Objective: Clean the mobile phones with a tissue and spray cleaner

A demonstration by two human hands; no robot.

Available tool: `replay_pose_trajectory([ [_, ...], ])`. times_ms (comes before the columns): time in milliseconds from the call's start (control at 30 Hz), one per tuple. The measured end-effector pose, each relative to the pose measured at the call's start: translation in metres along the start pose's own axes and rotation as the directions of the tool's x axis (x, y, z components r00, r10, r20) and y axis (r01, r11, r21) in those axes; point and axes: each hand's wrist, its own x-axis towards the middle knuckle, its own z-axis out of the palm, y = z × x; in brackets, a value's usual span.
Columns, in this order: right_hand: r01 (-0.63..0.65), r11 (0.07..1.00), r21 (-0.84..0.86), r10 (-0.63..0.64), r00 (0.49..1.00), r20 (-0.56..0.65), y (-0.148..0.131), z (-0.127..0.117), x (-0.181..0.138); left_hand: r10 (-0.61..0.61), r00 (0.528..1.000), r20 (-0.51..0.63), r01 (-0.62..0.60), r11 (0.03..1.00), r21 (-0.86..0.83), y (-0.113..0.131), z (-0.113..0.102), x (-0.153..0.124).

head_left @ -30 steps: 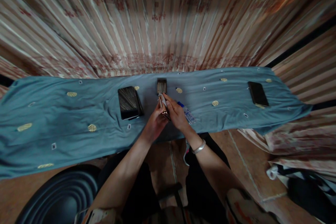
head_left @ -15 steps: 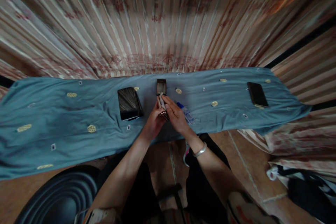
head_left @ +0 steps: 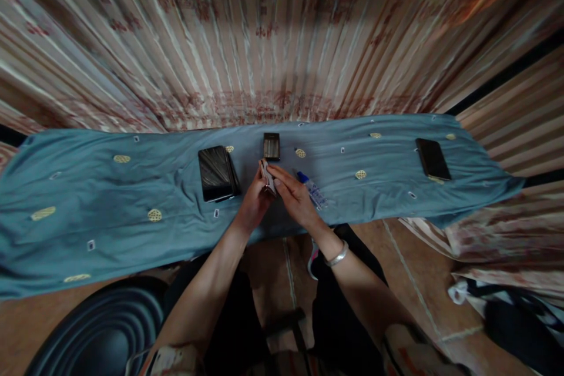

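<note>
My left hand and my right hand meet over the blue cloth, both closed around a small pale and metallic object that is too small to name. A small dark open box lies just beyond my fingers. To the left of my hands lies a black ribbed case. Just right of my right hand, a small bottle with a blue cap lies on its side. A silver bangle circles my right wrist.
A black phone lies at the cloth's far right. A striped patterned curtain hangs behind the table. A dark ribbed round object sits at the lower left, and bags and fabric lie on the floor at the right.
My hands have moved slightly forward and up, toward the small dark box. The metallic object is now more hidden between my fingers.
</note>
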Motion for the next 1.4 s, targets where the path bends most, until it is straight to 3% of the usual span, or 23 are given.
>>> replay_pose_trajectory([
  [300, 0.030, 0.999, -0.029, -0.033, 0.996, -0.082, 0.008, -0.008, 0.011, -0.056, 0.994, 0.093, 0.047, 0.994, 0.103, -0.007, 0.007, -0.009],
  [567, 0.080, 0.993, -0.088, -0.080, 0.997, 0.000, -0.008, -0.007, 0.002, 0.061, 0.997, 0.041, -0.065, 0.992, 0.112, -0.007, -0.003, 0.001],
  [733, 0.064, 0.988, -0.141, -0.070, 0.997, -0.034, -0.003, -0.012, 0.004, 0.036, 0.999, 0.017, -0.039, 0.982, 0.184, -0.013, -0.003, -0.001],
  [1100, -0.043, 0.984, -0.170, 0.029, 0.996, -0.086, 0.001, -0.020, 0.009, 0.040, 0.998, 0.058, -0.057, 0.943, 0.329, -0.012, -0.003, -0.007],
  [1400, -0.184, 0.983, 0.022, 0.185, 0.979, -0.082, 0.013, -0.024, 0.020, 0.051, 0.992, 0.113, -0.086, 0.941, 0.327, -0.012, -0.009, -0.011],
])
